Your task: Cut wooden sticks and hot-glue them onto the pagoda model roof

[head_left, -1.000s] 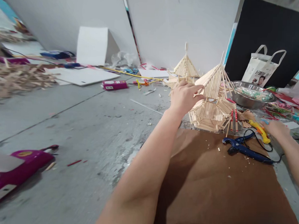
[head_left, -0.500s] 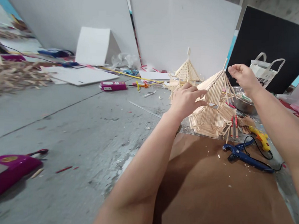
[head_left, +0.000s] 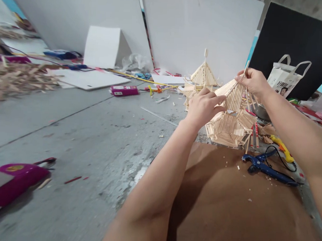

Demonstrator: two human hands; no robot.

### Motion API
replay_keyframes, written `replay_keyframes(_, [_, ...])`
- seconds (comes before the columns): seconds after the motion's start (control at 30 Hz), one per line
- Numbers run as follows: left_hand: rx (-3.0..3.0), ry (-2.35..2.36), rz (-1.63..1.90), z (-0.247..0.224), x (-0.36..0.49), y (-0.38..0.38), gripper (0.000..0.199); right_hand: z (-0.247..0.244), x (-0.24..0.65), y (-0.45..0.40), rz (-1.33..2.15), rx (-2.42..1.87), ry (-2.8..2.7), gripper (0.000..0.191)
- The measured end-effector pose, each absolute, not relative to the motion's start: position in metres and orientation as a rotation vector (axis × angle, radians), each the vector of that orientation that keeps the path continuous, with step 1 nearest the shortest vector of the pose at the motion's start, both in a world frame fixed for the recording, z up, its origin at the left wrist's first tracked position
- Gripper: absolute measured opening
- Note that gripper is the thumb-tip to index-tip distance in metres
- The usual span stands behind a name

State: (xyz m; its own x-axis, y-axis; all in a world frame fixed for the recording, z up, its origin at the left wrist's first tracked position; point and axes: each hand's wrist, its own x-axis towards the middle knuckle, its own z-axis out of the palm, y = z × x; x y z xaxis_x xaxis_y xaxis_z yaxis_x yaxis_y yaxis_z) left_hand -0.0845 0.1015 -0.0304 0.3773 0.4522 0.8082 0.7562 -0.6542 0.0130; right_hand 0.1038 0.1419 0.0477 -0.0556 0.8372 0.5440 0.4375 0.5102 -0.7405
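Note:
A cone-shaped roof of thin wooden sticks (head_left: 233, 97) tilts above a wider stick-built base (head_left: 228, 127). My left hand (head_left: 205, 105) is closed on the roof's left lower edge, thumb and fingers pinching it. At the peak, my right hand (head_left: 251, 81) has its fingers closed around the sticks just below the protruding tip. Loose-ended sticks hang down on the roof's right side. Behind my left hand stands another stick-built pavilion (head_left: 203, 74) with a pointed top, partly covered by that hand.
Brown board (head_left: 242, 211) lies in front, with blue cutting pliers (head_left: 269, 169) and a yellow glue gun (head_left: 283, 146) at its right. Purple tools, one near (head_left: 14, 181) and one farther (head_left: 124, 90), lie left. A stick pile (head_left: 25, 79) and a white bag (head_left: 283, 78) are farther back.
My right hand has moved left onto the roof's peak and closed there; before, it was just right of it. My left hand keeps its hold, and the view has shifted slightly.

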Motion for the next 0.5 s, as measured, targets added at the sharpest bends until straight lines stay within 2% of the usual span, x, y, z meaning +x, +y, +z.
replay_keyframes(0.5, [-2.272,-1.036,-1.178,-0.0308,-0.0842,0.1008,0.028,0.0434,0.1052,0.1442,0.4,-1.094,-1.714,0.02])
